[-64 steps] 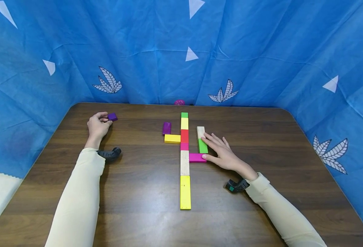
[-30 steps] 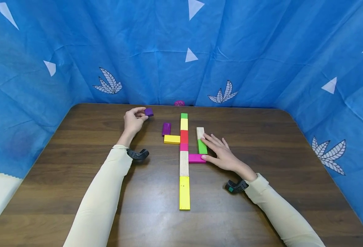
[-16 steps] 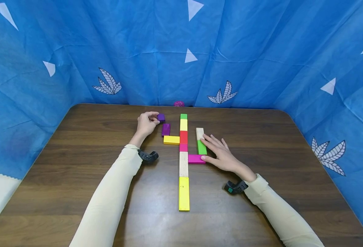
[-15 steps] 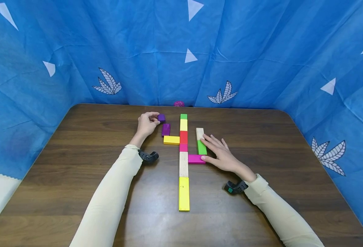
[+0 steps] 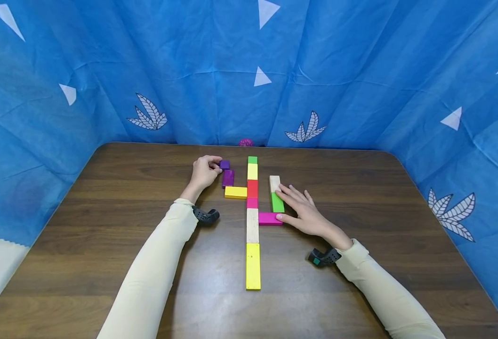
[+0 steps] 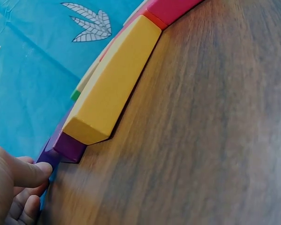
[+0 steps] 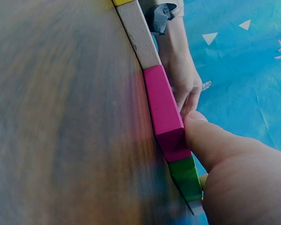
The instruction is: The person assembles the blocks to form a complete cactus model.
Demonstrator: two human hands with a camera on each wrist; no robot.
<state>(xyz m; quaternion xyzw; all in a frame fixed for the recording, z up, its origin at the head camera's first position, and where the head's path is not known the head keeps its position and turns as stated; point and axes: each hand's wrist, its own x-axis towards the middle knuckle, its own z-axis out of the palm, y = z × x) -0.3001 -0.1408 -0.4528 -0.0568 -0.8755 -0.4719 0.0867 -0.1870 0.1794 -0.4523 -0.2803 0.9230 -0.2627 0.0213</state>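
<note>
My left hand (image 5: 204,173) pinches a small dark purple block (image 5: 225,164) between thumb and fingers. That block stands at the far end of a longer purple block (image 5: 228,178), seemingly touching it. Nearer me lies a yellow-orange block (image 5: 236,192), large in the left wrist view, crosswise against the centre column. With fingers spread, my right hand (image 5: 303,213) rests its fingertips by the white block (image 5: 275,183) and green block (image 5: 277,202). Its thumb touches the end of the magenta block (image 7: 164,103).
A straight column of several blocks runs down the middle of the wooden table (image 5: 338,188), from a small green block (image 5: 253,159) to a long yellow block (image 5: 253,266). A blue curtain (image 5: 215,56) hangs behind.
From the table's far left, my left hand has carried the small dark purple block rightward, then lowered it to the longer purple block's far end. My right hand has stayed in place.
</note>
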